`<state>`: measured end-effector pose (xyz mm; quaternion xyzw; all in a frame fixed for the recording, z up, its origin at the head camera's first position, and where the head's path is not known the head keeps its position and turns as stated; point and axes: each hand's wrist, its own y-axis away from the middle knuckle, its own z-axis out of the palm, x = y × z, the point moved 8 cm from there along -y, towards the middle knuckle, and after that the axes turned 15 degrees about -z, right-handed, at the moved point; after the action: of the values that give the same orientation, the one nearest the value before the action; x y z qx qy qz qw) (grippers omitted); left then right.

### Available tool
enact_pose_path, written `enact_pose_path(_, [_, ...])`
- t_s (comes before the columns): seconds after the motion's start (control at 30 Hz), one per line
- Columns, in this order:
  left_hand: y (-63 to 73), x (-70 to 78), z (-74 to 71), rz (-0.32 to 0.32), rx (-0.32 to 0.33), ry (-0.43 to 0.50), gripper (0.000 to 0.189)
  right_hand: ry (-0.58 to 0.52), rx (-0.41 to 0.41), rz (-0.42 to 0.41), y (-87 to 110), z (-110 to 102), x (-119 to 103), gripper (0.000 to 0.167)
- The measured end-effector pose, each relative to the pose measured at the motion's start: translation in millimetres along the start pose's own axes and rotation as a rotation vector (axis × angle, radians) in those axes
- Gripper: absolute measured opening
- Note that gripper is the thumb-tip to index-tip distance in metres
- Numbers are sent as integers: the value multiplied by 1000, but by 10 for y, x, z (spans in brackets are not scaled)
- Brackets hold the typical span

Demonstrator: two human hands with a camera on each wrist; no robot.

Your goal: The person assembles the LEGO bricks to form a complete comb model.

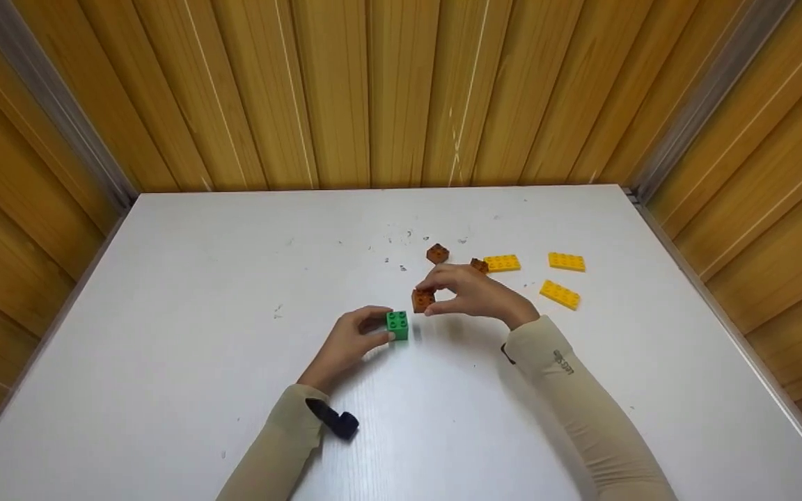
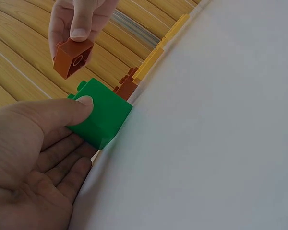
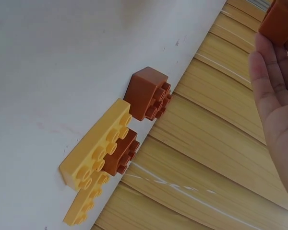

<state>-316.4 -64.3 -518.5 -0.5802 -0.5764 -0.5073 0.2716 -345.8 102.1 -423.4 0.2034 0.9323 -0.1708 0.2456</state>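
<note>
Thumb and fingertips of the left hand (image 1: 351,339) pinch the green brick (image 1: 397,326), parted by its width, on the white table (image 1: 164,313). The right hand (image 1: 469,292) pinches the raised brown brick (image 1: 422,302), apart from the green one; the right wrist view crops both. Beyond, this hand partly hides another brown block (image 1: 479,265) beside a yellow plate (image 1: 502,263).
</note>
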Motion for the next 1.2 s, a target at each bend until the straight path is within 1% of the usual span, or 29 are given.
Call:
enact_pose_path(0.3, [22,26,-8,18,1,-1,43,-99,7,-38,-103,147,-25,37])
enact_pose_path(0.43, [28,35,-3,25,-5,-2,42,-102,3,-48,-138,197,-46,36])
enact_pose_path(0.63, [29,57,9,61,-31,12,42,-131,2,-43,-154,265,-57,38])
enact_pose_path(0.77, [26,65,3,77,-30,13,42,-140,1,-37,-160,302,-48,39])
enact_pose_path(1.07, [24,73,9,79,-20,5,41,-159,6,-42,-185,362,-38,39])
enact_pose_path(1.1, [54,106,7,77,-19,5,40,-157,6,-43,-187,366,-41,39])
enact_pose_path(1.2, [57,105,5,81,-20,5,40,-148,7,-44,-185,372,-46,39])
